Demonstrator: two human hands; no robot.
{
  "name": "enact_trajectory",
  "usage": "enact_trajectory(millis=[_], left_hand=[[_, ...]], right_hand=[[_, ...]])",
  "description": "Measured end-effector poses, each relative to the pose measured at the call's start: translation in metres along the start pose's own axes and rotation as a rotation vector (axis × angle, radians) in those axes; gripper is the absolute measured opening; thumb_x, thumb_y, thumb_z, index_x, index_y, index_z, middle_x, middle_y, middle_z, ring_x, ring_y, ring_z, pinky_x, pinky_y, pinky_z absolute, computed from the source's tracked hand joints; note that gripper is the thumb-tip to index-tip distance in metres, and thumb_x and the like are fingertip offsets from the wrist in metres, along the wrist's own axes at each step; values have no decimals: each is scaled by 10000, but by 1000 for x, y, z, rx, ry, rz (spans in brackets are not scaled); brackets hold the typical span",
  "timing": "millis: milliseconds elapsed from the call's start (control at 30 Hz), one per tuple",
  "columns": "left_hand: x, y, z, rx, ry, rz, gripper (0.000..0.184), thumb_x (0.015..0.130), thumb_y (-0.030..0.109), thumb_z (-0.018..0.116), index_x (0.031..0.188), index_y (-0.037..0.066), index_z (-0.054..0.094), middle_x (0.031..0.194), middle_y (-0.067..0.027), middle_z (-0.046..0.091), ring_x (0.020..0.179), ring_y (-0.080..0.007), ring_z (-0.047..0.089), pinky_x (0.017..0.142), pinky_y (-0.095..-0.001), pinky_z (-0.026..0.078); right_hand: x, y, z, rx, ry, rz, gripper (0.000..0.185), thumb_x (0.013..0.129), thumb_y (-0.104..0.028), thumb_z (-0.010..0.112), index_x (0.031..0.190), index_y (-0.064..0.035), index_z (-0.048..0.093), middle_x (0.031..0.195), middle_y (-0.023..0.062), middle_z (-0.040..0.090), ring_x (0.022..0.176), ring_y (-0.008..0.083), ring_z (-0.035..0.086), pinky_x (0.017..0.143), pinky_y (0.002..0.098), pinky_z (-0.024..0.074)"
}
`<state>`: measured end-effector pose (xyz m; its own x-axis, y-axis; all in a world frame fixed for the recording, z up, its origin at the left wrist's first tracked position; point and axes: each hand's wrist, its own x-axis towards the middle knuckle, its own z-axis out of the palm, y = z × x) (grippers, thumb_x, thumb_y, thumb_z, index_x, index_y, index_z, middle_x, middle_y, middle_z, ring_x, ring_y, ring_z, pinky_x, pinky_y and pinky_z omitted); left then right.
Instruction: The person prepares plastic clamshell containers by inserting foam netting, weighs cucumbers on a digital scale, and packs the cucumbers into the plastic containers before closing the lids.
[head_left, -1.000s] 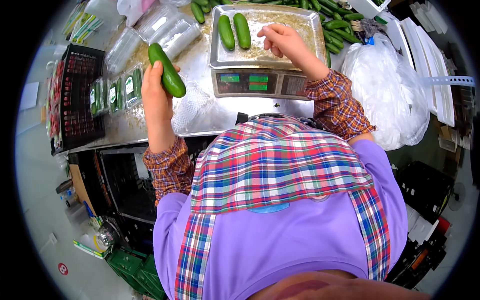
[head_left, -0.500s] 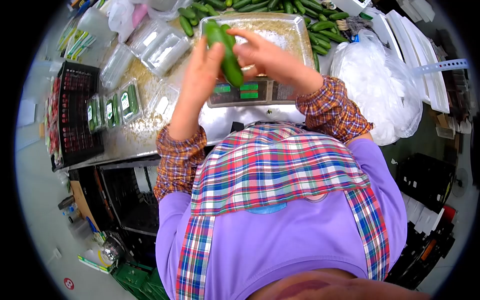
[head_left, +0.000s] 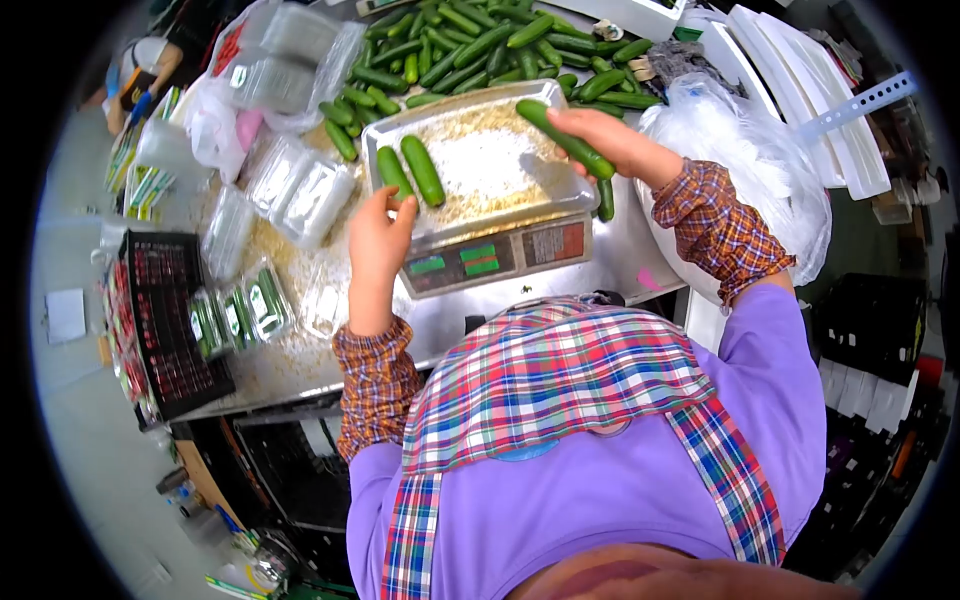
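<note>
My left hand [head_left: 378, 240] is at the left side of the weighing scale's metal pan [head_left: 490, 212]. Its thumb and fingers close around the lower end of a green cucumber [head_left: 392, 168] lying on the pan. A second cucumber [head_left: 423, 170] lies just right of it, untouched. Over the pan's right side, my right hand [head_left: 622, 142] grips another cucumber [head_left: 548, 122], tilted down to the right. The scale body [head_left: 500, 258], with green displays, faces me.
A large heap of cucumbers [head_left: 470, 45] lies behind the scale. Clear plastic trays [head_left: 310, 195] and packed cucumber trays [head_left: 240, 312] are to the left, beside a black crate [head_left: 170, 330]. A big bag of white plastic [head_left: 735, 185] bulges at the right.
My hands have moved apart, the left one down to the pan's left side and the right one rightward with a cucumber. Two cucumbers now lie on the pan. The view has shifted.
</note>
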<state>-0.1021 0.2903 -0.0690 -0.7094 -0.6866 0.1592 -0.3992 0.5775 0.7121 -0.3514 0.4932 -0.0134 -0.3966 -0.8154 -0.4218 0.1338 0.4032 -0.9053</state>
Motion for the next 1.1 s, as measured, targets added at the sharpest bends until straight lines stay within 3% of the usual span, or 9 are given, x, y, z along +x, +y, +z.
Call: enact_trajectory(millis=[233, 467, 533, 600, 633, 733, 800, 867, 1100], left_hand=[[27, 8, 39, 432, 63, 104, 438, 739, 267, 695, 1097, 38, 587, 947, -149, 600, 866, -352, 529, 753, -431, 435], [41, 19, 47, 503, -20, 153, 474, 738, 269, 698, 1129, 36, 566, 894, -129, 600, 812, -326, 528, 718, -399, 438], [46, 23, 43, 422, -64, 97, 430, 758, 231, 695, 1108, 9, 579, 803, -112, 595, 754, -299, 525, 697, -387, 436], [51, 24, 40, 337, -103, 35, 381, 766, 186, 685, 1084, -1, 593, 771, -112, 587, 757, -299, 533, 708, -391, 436], [52, 21, 40, 311, -110, 25, 364, 777, 171, 676, 1085, -5, 592, 768, -105, 588, 744, -277, 538, 697, -375, 440], [53, 16, 41, 163, -101, -61, 316, 814, 125, 644, 1091, -15, 589, 767, -77, 590, 705, -201, 545, 659, -321, 447], [51, 20, 41, -25, -56, -201, 288, 841, 99, 616, 1101, -22, 583, 773, -54, 593, 677, -138, 538, 627, -274, 444], [48, 9, 41, -62, 27, -172, 265, 868, 82, 584, 1111, -25, 580, 793, -31, 594, 663, -78, 509, 597, -223, 427], [41, 16, 26, -45, 168, -157, 243, 885, 93, 561, 1090, -34, 592, 813, -45, 614, 709, -88, 539, 648, -231, 440]], right_hand=[[50, 28, -8, -79, -76, 10, 362, 900, -287, 536, 1082, 18, 466, 776, 52, 534, 551, 143, 564, 473, 291, 460], [104, 21, -105, 119, 69, 76, 399, 906, -296, 546, 1112, 31, 445, 846, 68, 540, 594, 112, 566, 476, 229, 482], [115, 18, -137, -245, 184, 77, 605, 870, -333, 584, 1291, 54, 385, 977, 132, 596, 683, 178, 611, 637, 305, 510], [143, 40, -163, -956, 442, -263, 662, 843, -357, 608, 1325, 35, 380, 1075, 159, 610, 821, 241, 625, 767, 341, 488], [146, 39, -177, -897, 328, -208, 605, 816, -401, 611, 1278, -33, 478, 1122, 169, 612, 959, 277, 610, 845, 361, 469], [172, 35, -205, -842, 125, -273, 547, 819, -399, 615, 1251, -75, 525, 1078, 158, 633, 946, 261, 618, 836, 349, 477], [203, 45, -231, -645, 322, -372, 440, 831, -359, 621, 1151, -57, 592, 1045, 144, 644, 926, 252, 625, 830, 361, 486], [219, 46, -242, -1060, 607, -310, 407, 834, -320, 617, 1140, -52, 596, 1042, 143, 641, 931, 281, 620, 820, 391, 493], [248, 42, -252, -1348, 368, -114, 487, 801, -407, 642, 1134, -56, 584, 1140, 138, 580, 1046, 291, 566, 841, 426, 485]])
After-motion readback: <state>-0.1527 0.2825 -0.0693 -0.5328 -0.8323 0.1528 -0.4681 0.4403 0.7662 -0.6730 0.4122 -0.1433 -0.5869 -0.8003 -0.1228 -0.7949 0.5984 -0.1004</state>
